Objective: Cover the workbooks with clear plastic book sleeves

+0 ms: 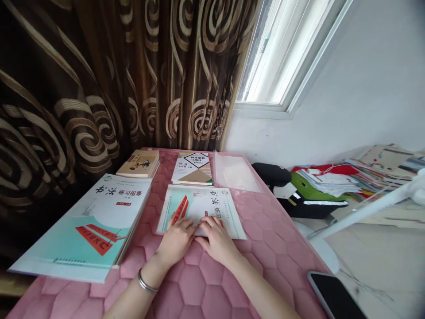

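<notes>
A calligraphy workbook (pixel 199 201) with a white and turquoise cover lies sideways on the pink padded tabletop (pixel 206 283). My left hand (pixel 178 237) is at its near edge, fingers bent over the cover and covering part of the red strips. Close beside it, my right hand (pixel 216 237) has its fingers on the cover and its thumb at the near edge. Both hands look closed on this edge; the fingertips are partly hidden. Beyond the workbook are a Chinese-language book (pixel 192 169) and a clear plastic sheet or book cover (pixel 236 173).
At the left, a stack of calligraphy workbooks (pixel 89 221) stands before a smaller stack of tan books (pixel 138 164). A phone (pixel 335 294) lies at the right edge. Past it are a white lamp stand (pixel 361 212), a green and black bag (pixel 315 195) and piled papers (pixel 375 168).
</notes>
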{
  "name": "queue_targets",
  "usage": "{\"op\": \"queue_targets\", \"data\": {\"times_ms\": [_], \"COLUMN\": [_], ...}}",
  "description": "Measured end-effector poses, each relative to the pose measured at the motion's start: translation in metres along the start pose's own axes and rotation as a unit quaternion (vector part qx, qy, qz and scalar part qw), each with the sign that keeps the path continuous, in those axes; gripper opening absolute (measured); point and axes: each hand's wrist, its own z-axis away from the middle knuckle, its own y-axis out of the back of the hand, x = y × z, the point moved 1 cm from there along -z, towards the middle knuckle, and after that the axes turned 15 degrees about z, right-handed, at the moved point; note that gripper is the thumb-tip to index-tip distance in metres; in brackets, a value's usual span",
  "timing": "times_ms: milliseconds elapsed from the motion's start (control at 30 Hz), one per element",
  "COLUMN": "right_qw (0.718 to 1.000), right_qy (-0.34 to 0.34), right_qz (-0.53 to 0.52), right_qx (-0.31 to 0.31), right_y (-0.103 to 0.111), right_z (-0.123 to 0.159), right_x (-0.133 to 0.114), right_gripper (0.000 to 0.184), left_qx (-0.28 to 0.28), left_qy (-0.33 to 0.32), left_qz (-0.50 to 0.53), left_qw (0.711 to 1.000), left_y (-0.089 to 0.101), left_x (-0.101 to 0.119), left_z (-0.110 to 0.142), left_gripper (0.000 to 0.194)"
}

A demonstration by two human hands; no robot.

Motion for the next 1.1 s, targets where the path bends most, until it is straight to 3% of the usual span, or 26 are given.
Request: {"op": "queue_targets", "data": {"times_ms": [267,400,567,967,1100], "right_qw": [0.998,0.991,0.975,0.953,0.97], "right_qy": [0.01,0.012,-0.012,-0.047,-0.074], "right_qz": [-0.026,-0.062,-0.119,-0.215,-0.192], "right_qx": [-0.048,-0.119,-0.187,-0.211,-0.132], "right_y": [0.013,0.021,0.031,0.036,0.043], "right_z": [0.011,0.02,0.03,0.044,0.018], "right_x": [0.032,0.067,0.101,0.132,0.124], "right_gripper": [0.016,0.032,0.05,0.054,0.037], "left_qx": [-0.021,-0.021,-0.034,-0.067,-0.07], "left_qy": [0.049,0.092,0.128,0.153,0.148], "left_qz": [0.031,0.032,0.049,0.111,0.09], "left_qw": [0.998,0.995,0.99,0.98,0.982], "left_y": [0.032,0.048,0.053,0.058,0.057], "left_x": [-0.016,-0.035,-0.047,-0.05,-0.047], "left_z": [0.009,0.017,0.021,0.023,0.023], "left_gripper": [0.015,0.013,0.025,0.059,0.062]}}
